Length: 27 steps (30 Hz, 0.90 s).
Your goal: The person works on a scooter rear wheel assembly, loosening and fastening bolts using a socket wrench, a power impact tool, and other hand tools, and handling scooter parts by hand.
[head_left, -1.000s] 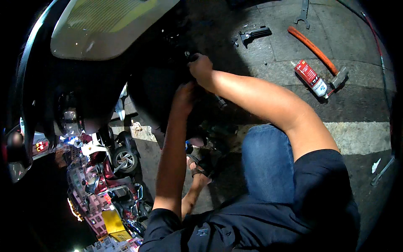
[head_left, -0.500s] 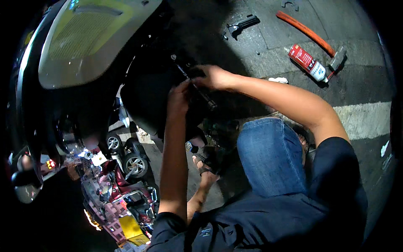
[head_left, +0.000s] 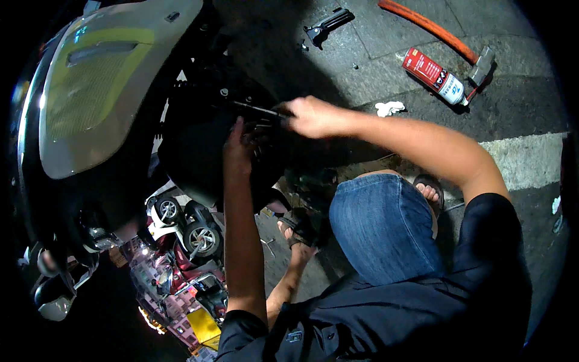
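My right hand (head_left: 307, 117) is closed around the end of a long slim metal tool (head_left: 259, 108), a wrench-like bar that lies slantwise across the dark underside of a vehicle. My left hand (head_left: 241, 145) is just below the bar's left part, in shadow and blurred; I cannot tell whether it grips anything. Small bolt heads (head_left: 224, 92) show above it. The vehicle's dark body (head_left: 187, 151) surrounds this spot, with a large pale panel (head_left: 99, 84) at the upper left.
On the pavement at upper right lie a black metal tool (head_left: 325, 27), an orange-handled hammer (head_left: 428, 24), a red-and-white can (head_left: 434, 75) and white crumpled material (head_left: 389, 108). Parked scooters (head_left: 187, 259) stand at lower left. My jeans-covered knee (head_left: 383, 226) and sandalled feet are below my arms.
Both hands have shifted: my right hand moved down and right, my left hand left. The long bar now lies at a flatter slant. The whole view has shifted, with the pavement objects further left.
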### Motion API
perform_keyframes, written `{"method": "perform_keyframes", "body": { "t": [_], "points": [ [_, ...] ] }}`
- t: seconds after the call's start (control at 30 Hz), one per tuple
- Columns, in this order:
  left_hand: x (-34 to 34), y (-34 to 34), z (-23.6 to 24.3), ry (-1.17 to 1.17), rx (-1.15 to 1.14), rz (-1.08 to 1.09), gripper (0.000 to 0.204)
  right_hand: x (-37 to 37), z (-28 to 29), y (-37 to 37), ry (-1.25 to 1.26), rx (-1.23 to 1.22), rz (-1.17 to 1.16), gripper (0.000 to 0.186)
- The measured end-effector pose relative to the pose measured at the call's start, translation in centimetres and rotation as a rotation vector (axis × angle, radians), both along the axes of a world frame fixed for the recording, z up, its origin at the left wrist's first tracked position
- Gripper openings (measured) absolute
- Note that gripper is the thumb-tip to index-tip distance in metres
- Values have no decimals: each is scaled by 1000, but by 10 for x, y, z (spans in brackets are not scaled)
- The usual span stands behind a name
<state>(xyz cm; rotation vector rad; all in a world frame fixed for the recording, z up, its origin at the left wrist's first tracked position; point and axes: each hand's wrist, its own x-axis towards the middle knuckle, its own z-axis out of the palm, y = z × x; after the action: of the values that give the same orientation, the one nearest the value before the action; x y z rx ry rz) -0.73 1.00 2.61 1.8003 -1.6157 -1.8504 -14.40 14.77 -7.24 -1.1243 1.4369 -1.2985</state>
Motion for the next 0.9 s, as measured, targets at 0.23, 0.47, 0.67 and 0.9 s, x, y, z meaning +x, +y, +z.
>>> {"method": "perform_keyframes", "body": {
  "t": [0.23, 0.47, 0.67, 0.9],
  "points": [
    [0, 3, -6, 99, -247, 65, 48, -80, 28, -14, 605, -136, -24, 28],
    [-4, 9, -12, 145, -328, 113, 45, -98, 28, -33, 760, -285, -286, 21],
    [2, -1, -24, 307, -264, 305, 40, -107, 35, -38, 783, -219, -194, 24],
    [15, -16, -27, 378, -208, 229, 35, -105, 41, -40, 715, -295, -214, 28]
  ]
}}
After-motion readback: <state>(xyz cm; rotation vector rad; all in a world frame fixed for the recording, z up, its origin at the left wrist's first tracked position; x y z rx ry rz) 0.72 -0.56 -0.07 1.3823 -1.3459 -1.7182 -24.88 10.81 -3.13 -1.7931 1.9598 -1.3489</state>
